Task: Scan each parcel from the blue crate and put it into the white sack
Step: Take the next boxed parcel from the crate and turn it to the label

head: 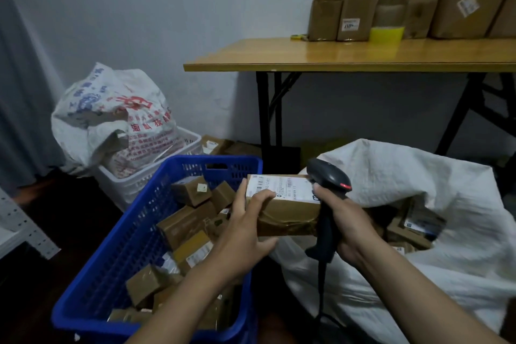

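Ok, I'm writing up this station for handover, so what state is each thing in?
parcel: held up, label on top.
scanner: red light on, head by the label.
left hand: grips the parcel's left end.
right hand: grips the scanner's handle.
blue crate: well filled.
white sack: mouth open, partly filled.
two boxes on the table: top flaps open.

We see a blue lattice crate, a plain white sack, a brown parcel with a white barcode label, a dark grey scanner lit red, a second sack in white with red and blue print, and a yellow tape roll.
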